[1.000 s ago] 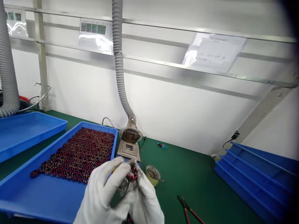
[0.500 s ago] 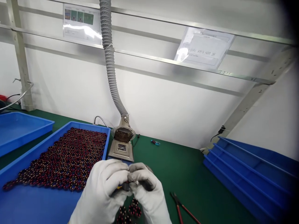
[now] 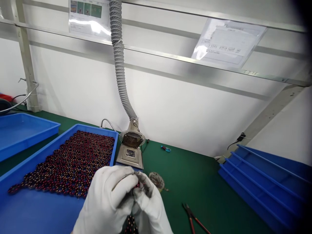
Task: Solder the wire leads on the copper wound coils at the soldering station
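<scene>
1. The small, round, dark piece with red windings (image 3: pixel 137 185), mostly hidden between the fingertips above the green tabletop (image 3: pixel 190 182), could slip if the glove fabric slides against it.
2. If dropped, it could get mixed up with the dark, gold-speckled pieces (image 3: pixel 131 225) below.
3. The white-gloved left hand (image 3: pixel 107 198) is nearly closed, its curled fingers pinching the piece.
4. The white-gloved right hand (image 3: pixel 152 201), its fingertips smudged grey, appears to pinch the piece from the other side.
</scene>
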`<act>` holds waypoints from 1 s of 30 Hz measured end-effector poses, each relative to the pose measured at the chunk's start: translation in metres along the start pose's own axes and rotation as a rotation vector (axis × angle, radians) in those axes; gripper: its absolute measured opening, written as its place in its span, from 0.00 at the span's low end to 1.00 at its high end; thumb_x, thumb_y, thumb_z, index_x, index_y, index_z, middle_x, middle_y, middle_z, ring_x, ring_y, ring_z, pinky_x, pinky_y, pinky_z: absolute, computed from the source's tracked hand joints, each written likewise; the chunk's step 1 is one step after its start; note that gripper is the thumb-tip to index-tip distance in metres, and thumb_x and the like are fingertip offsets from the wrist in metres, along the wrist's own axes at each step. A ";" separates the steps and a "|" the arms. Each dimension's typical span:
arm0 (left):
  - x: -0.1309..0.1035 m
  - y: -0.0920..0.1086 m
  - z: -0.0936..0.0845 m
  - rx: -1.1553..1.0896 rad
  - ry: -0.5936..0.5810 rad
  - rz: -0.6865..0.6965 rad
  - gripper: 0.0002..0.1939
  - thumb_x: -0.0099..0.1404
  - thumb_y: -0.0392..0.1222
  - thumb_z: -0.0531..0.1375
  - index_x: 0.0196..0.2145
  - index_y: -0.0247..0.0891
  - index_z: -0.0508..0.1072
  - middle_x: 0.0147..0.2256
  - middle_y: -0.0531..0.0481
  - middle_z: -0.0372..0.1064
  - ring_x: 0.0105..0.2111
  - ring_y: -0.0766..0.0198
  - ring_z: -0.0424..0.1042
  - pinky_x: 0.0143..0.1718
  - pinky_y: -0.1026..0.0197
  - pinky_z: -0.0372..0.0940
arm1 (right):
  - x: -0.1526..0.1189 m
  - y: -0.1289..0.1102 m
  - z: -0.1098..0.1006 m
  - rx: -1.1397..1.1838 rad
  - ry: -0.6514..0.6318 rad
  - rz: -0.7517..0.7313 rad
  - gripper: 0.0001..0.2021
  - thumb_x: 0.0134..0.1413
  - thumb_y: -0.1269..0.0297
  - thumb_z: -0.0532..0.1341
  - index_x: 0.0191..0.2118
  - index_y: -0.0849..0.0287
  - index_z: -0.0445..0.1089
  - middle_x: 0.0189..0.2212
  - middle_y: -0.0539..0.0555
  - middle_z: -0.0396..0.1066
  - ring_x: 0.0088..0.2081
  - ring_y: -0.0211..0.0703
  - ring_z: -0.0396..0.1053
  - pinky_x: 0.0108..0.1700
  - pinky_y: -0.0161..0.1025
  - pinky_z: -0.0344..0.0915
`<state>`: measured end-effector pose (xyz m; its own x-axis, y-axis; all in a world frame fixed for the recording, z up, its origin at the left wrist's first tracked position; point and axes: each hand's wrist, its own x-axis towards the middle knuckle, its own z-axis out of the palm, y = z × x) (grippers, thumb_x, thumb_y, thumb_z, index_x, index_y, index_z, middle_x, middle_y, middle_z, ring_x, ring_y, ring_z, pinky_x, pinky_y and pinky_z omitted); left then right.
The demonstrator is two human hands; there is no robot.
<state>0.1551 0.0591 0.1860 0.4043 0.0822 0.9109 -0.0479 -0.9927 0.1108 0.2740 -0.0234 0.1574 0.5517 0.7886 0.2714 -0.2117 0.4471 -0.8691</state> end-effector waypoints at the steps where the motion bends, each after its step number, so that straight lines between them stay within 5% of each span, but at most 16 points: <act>1: 0.000 -0.001 0.000 -0.047 -0.020 -0.018 0.12 0.62 0.32 0.55 0.45 0.37 0.66 0.43 0.46 0.68 0.44 0.59 0.66 0.43 0.56 0.63 | 0.005 0.005 -0.002 0.020 -0.008 0.008 0.09 0.41 0.60 0.67 0.32 0.52 0.72 0.29 0.52 0.74 0.33 0.46 0.72 0.34 0.42 0.71; 6: 0.002 -0.011 -0.006 -0.331 -0.134 -0.091 0.10 0.67 0.44 0.53 0.46 0.44 0.68 0.42 0.50 0.69 0.42 0.63 0.68 0.42 0.61 0.67 | 0.019 0.023 -0.007 0.079 -0.013 0.047 0.10 0.43 0.52 0.64 0.27 0.53 0.72 0.21 0.51 0.72 0.25 0.44 0.71 0.26 0.41 0.71; 10: 0.001 -0.018 -0.011 -0.538 -0.033 -0.231 0.18 0.67 0.54 0.50 0.33 0.42 0.74 0.34 0.47 0.72 0.37 0.59 0.71 0.38 0.59 0.69 | 0.004 0.020 0.002 0.115 0.000 0.060 0.12 0.41 0.54 0.66 0.30 0.55 0.72 0.25 0.53 0.74 0.29 0.46 0.72 0.30 0.43 0.72; 14: 0.000 -0.021 -0.017 -0.694 0.083 -0.514 0.08 0.63 0.42 0.56 0.32 0.41 0.75 0.39 0.45 0.71 0.42 0.57 0.71 0.40 0.61 0.70 | -0.017 0.008 0.012 0.154 0.027 0.072 0.17 0.41 0.56 0.67 0.40 0.54 0.72 0.35 0.55 0.75 0.38 0.49 0.72 0.38 0.46 0.71; 19: 0.005 -0.017 -0.017 -0.730 -0.180 -0.465 0.14 0.54 0.33 0.60 0.40 0.43 0.74 0.44 0.47 0.70 0.43 0.57 0.70 0.43 0.59 0.69 | -0.022 0.007 0.016 0.152 0.053 0.052 0.16 0.44 0.54 0.64 0.41 0.51 0.72 0.39 0.54 0.74 0.42 0.49 0.71 0.43 0.48 0.69; 23: 0.005 -0.013 -0.008 -0.781 -0.006 -0.416 0.05 0.59 0.37 0.59 0.29 0.42 0.76 0.31 0.49 0.73 0.38 0.59 0.71 0.41 0.59 0.70 | -0.018 0.017 0.010 0.113 -0.027 0.035 0.18 0.42 0.52 0.65 0.41 0.51 0.72 0.37 0.55 0.75 0.39 0.51 0.72 0.43 0.50 0.68; 27: 0.001 -0.016 -0.011 -0.900 0.210 -0.539 0.06 0.59 0.36 0.59 0.27 0.40 0.76 0.31 0.48 0.73 0.36 0.57 0.72 0.36 0.60 0.71 | -0.009 0.026 -0.007 0.089 -0.082 0.072 0.18 0.42 0.51 0.65 0.42 0.49 0.72 0.36 0.54 0.75 0.35 0.47 0.73 0.38 0.46 0.70; 30: 0.002 -0.017 -0.020 -0.817 0.094 -0.649 0.09 0.54 0.31 0.59 0.32 0.41 0.76 0.38 0.48 0.72 0.40 0.58 0.72 0.36 0.64 0.70 | 0.006 0.032 -0.020 0.084 -0.108 0.118 0.13 0.44 0.51 0.64 0.37 0.49 0.73 0.29 0.50 0.75 0.28 0.43 0.73 0.34 0.44 0.71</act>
<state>0.1382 0.0781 0.1940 0.5021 0.6193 0.6036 -0.4634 -0.3966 0.7924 0.2864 -0.0129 0.1228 0.4299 0.8765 0.2164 -0.3393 0.3790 -0.8610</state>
